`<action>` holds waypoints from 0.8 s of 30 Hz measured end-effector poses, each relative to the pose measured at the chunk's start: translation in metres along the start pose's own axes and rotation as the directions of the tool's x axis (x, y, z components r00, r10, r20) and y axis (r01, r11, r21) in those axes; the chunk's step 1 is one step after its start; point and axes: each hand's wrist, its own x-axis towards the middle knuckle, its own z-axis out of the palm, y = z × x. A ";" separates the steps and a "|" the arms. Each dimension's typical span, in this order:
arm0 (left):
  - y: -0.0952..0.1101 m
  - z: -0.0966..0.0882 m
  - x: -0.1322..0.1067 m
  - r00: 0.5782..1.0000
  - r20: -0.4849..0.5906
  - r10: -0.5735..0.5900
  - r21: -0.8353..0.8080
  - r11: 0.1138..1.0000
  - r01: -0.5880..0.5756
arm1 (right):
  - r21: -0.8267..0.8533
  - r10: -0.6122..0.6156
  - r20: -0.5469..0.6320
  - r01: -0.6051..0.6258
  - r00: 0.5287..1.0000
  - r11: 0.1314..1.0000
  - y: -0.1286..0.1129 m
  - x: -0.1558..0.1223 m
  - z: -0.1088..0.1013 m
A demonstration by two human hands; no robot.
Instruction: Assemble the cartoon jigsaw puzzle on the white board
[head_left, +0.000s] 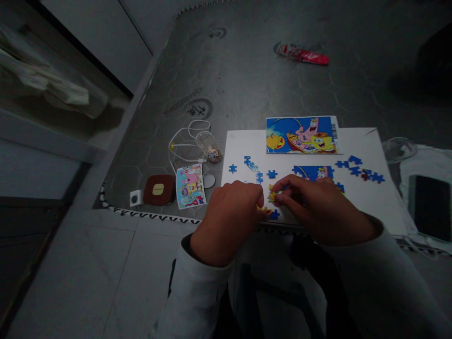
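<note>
- So the yellow puzzle piece (272, 194) is over the near part of the white board (383, 209), between the two hands.
- The right hand (312, 200) has its grip pinched on it, thumb against fingertip.
- The left hand (238, 202) is bent down just beside a yellow-and-blue piece (274, 215); its fingertips are mostly hidden, so I can't tell if that grip is closed on anything.
- Handling, my guess: thin card, super light, fairly stiff, a bit slick on the printed face. The little tabs could crease, so I'd take it by the body's edges.
- Past the right hand there's a bigger picture section (312, 172), a blue cluster (365, 175) off to its right, and a lone blue piece (232, 168) near the board's left edge.
- A cartoon sheet (302, 135) lies at the far edge.
- Off the board: a phone (431, 207) on the right, a brown box (158, 189) on the left.
</note>
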 end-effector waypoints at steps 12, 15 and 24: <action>0.000 0.000 0.000 1.000 0.010 0.003 -0.015 1.000 -0.003 | -0.024 -0.049 0.039 0.050 0.998 0.998 -0.001 0.001 0.000; -0.001 0.000 0.000 1.000 0.012 0.007 -0.015 1.000 -0.007 | -0.051 -0.063 0.017 0.064 0.998 0.997 -0.001 0.001 0.000; 0.000 0.000 0.000 1.000 0.018 -0.008 -0.019 1.000 0.009 | -0.013 -0.022 0.025 0.022 0.999 1.000 -0.001 0.001 -0.001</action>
